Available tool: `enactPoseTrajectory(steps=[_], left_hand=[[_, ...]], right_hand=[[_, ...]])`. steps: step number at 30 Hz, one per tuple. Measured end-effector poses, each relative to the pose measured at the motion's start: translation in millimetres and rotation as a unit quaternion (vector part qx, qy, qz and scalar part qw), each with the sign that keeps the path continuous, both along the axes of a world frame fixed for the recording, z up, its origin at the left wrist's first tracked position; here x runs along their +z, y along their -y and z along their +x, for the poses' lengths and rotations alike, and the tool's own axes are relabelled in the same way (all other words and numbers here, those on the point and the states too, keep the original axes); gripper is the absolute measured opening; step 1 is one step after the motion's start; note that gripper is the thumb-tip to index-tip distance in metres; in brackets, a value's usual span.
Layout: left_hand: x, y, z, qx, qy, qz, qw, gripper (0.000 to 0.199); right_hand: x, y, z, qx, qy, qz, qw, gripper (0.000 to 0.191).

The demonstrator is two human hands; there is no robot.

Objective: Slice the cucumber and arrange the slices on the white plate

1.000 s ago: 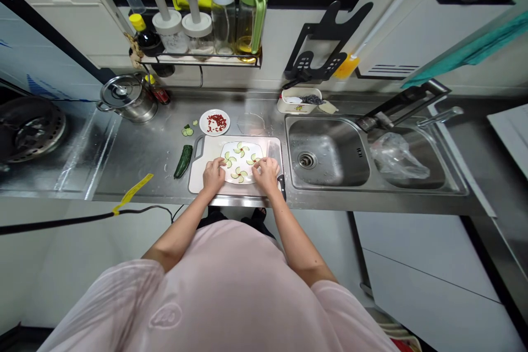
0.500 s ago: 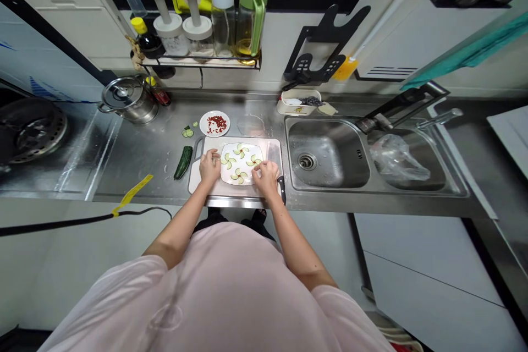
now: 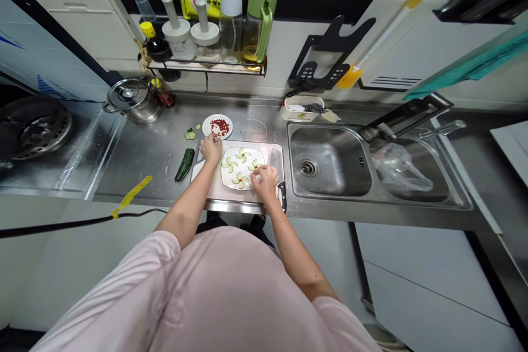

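Note:
A white square plate (image 3: pixel 236 169) lies on a pale cutting board (image 3: pixel 218 191), bearing several pinwheel flowers of cucumber slices, some with red centres. My left hand (image 3: pixel 212 149) is at the near rim of a small white plate (image 3: pixel 205 128) of small red pieces (image 3: pixel 220 125), fingers slightly apart and bent. My right hand (image 3: pixel 266 182) hovers at the square plate's right edge beside the right-hand cucumber flower (image 3: pixel 255 165); its thumb and fingertips are pinched together, and anything between them is too small to make out. A knife (image 3: pixel 282 193) with a black handle lies beside that hand.
A piece of cucumber (image 3: pixel 184 165) and several cucumber scraps (image 3: pixel 190 134) lie left of the board. To the right is a double sink (image 3: pixel 330 159) with a plastic bag (image 3: pixel 400 168). A lidded pot (image 3: pixel 134 102) stands back left, below a condiment shelf (image 3: pixel 206 67).
My left hand has moved from the square plate's left edge up to the small plate of red pieces. My right hand stays near the right-hand flower. The view has shifted slightly.

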State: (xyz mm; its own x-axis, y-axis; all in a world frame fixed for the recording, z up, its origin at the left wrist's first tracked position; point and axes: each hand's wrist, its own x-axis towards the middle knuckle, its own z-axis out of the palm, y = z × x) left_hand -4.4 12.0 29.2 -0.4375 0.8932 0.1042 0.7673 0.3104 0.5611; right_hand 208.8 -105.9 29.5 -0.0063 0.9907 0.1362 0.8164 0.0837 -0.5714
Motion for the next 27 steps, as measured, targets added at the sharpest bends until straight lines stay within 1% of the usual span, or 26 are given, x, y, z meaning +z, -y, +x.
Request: enactPoseTrajectory(steps=[6, 13, 18, 23, 27], left_hand=[[-4.3, -32.6, 3.1, -0.021, -0.028, -0.049, 0.998, 0.023], [-10.4, -58.7, 0.7, -0.052, -0.044, -0.094, 0.993, 0.024], [-15.2, -71.7, -0.1, -0.065, -0.06, -0.103, 0.991, 0.024], [-19.8, -79.9, -0.3, -0.086, -0.064, -0.102, 0.989, 0.023], [-25.5, -84.5, -1.1, -0.085, -0.077, -0.09, 0.989, 0.027]], right_hand=[[3.1, -1.4, -0.4, -0.006, -0.016, 0.011, 1.0, 0.012], [0.6, -2.1, 2.4, -0.012, -0.028, 0.027, 0.999, 0.009], [0.6, -1.3, 6.2, -0.018, -0.028, 0.032, 0.999, 0.009], [-0.6, -1.9, 9.6, -0.019, -0.033, 0.039, 0.999, 0.009], [-1.8, -2.6, 11.7, -0.022, -0.029, 0.04, 0.999, 0.009]])
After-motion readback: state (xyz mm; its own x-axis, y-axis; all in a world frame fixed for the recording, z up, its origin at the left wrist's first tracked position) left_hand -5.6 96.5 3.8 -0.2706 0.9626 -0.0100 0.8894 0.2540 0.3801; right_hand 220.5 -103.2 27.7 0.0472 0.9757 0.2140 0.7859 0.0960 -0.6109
